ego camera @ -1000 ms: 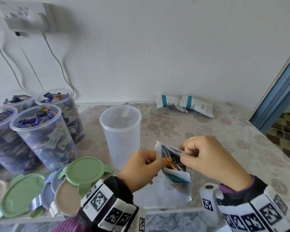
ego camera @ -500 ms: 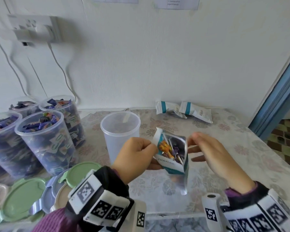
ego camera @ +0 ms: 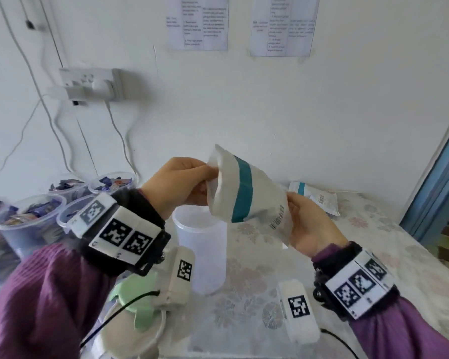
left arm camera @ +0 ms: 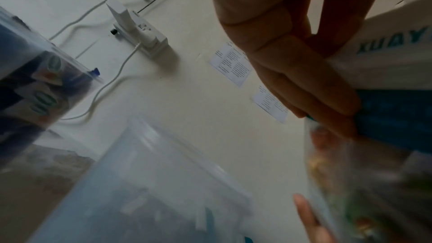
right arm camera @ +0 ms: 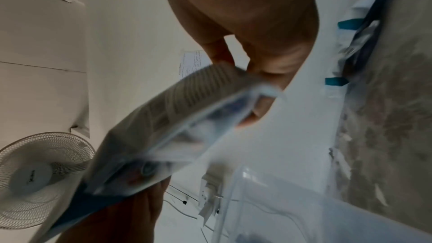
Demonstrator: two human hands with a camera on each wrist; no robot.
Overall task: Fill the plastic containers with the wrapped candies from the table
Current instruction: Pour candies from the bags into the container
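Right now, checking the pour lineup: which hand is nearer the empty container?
Left. The left hand grips the candy bag directly above the empty container; the right hand holds the bag's other end, off to the side.

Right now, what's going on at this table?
A person is holding a white candy pouch with a teal band in the air over an empty translucent plastic container. The left hand pinches one end, and the right hand holds the other. No candy is visible in that container yet. To the left stand clear plastic containers already filled with wrapped candies. More white pouches lie near the wall.
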